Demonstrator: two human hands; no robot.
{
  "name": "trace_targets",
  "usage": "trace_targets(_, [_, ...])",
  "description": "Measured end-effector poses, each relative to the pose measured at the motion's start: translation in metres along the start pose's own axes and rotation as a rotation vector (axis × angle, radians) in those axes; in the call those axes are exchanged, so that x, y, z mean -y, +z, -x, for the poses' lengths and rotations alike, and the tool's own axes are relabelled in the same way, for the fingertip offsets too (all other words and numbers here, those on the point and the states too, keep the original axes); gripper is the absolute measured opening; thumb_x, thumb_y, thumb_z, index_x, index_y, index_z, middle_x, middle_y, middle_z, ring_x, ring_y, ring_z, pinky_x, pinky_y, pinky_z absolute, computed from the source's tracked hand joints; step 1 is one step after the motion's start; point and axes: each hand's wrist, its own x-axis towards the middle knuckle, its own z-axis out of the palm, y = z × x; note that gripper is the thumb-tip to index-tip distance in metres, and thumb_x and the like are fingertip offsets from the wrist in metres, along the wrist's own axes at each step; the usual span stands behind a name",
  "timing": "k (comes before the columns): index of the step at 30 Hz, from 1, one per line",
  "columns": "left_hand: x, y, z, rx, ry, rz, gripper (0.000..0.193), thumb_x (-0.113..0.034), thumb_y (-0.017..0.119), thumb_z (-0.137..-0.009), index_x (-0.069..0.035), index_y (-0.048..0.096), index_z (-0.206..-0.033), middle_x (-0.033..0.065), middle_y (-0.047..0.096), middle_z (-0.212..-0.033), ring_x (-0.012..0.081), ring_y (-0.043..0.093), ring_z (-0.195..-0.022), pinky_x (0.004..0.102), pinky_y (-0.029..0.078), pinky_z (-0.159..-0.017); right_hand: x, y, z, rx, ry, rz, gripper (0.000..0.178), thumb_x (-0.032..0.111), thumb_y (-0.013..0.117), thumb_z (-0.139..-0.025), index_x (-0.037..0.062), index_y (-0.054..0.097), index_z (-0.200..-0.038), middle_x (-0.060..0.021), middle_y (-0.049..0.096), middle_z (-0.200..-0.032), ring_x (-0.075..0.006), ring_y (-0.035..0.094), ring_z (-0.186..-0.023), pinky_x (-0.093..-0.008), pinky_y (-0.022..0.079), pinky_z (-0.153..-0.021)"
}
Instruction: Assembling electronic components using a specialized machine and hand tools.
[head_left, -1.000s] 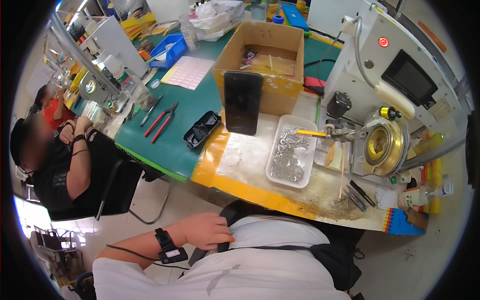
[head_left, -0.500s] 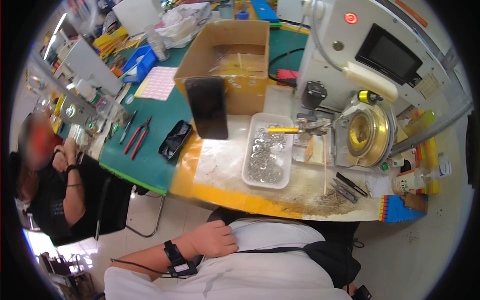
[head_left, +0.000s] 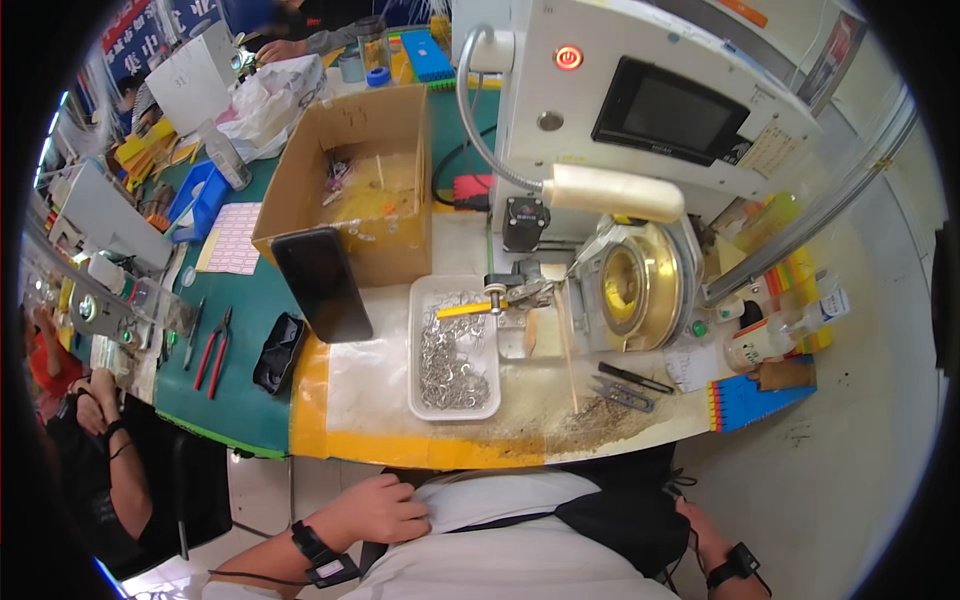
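My left hand [head_left: 385, 508] rests at the front of my white shirt, below the table's front edge. Its fingers are curled in, and nothing shows in them. At my right side, next to dark cloth, is my right hand [head_left: 700, 528]; its fingers are mostly hidden. Both wrists carry black straps with small modules. Neither hand touches anything on the table. A white tray [head_left: 416, 385] of small silvery metal pieces stands beyond them. Beside it, a metal fixture with a yellow strip [head_left: 466, 311] reaches over the tray toward a round brass-coloured machine part [head_left: 640, 285].
A dark phone [head_left: 322, 285] leans against a cardboard box [head_left: 400, 250]. Red-handled pliers [head_left: 213, 352] and a black pouch [head_left: 279, 354] lie on the green mat. Thread snips [head_left: 622, 393] and black tweezers [head_left: 636, 378] lie at the right. A person [head_left: 110, 460] sits at left.
The view has swung to the right, so the table things appear farther left. More of my right hand and forearm shows now. My left hand stays by my shirt, fingers still curled.
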Motion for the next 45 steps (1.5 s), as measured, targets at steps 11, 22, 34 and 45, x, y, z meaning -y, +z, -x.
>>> trace_targets(11, [0.006,-0.057,-0.095,-0.288,0.152,-0.169,0.030,-0.015,0.078,-0.070,-0.019,0.074,-0.100,-0.0089,0.065,-0.085,0.0095,0.051,-0.059,0.0256,0.037,-0.049,0.320,0.122,0.115,0.075,-0.464,1.245,0.023,0.027,0.067,-0.094,0.0048,0.073,-0.094,-0.0151,0.071,-0.080,-0.0386,0.069,-0.073,-0.0470,0.055,-0.066])
trace_targets(22, [0.083,-0.107,-0.221,-0.699,-0.272,-0.014,0.031,-0.008,0.072,-0.073,-0.012,0.075,-0.103,0.0108,0.067,-0.111,0.0336,0.059,-0.099,0.0437,0.046,-0.089,0.313,0.235,-0.036,-0.078,-1.705,0.628,0.011,0.007,0.077,-0.078,0.0109,0.069,-0.085,-0.0034,0.052,-0.064,-0.0252,0.053,-0.052,-0.0380,0.040,-0.052])
trace_targets(34, [0.093,-0.112,-0.256,-0.510,-0.468,0.064,0.016,-0.017,0.076,-0.086,-0.006,0.073,-0.097,0.0171,0.072,-0.102,0.0387,0.065,-0.092,0.0458,0.049,-0.085,0.311,0.238,-0.051,-0.151,-1.684,0.597,0.010,0.008,0.078,-0.078,0.0100,0.068,-0.079,-0.0028,0.054,-0.061,-0.0227,0.054,-0.051,-0.0359,0.043,-0.052])
trace_targets(45, [0.108,-0.079,-0.231,-0.872,-0.610,0.432,0.008,-0.008,0.066,-0.097,-0.001,0.067,-0.098,0.0128,0.067,-0.092,0.0285,0.066,-0.089,0.0365,0.050,-0.083,0.295,0.235,-0.037,-0.037,-1.650,0.553,0.010,0.010,0.077,-0.081,0.0108,0.068,-0.082,-0.0029,0.056,-0.063,-0.0242,0.058,-0.054,-0.0365,0.045,-0.053])
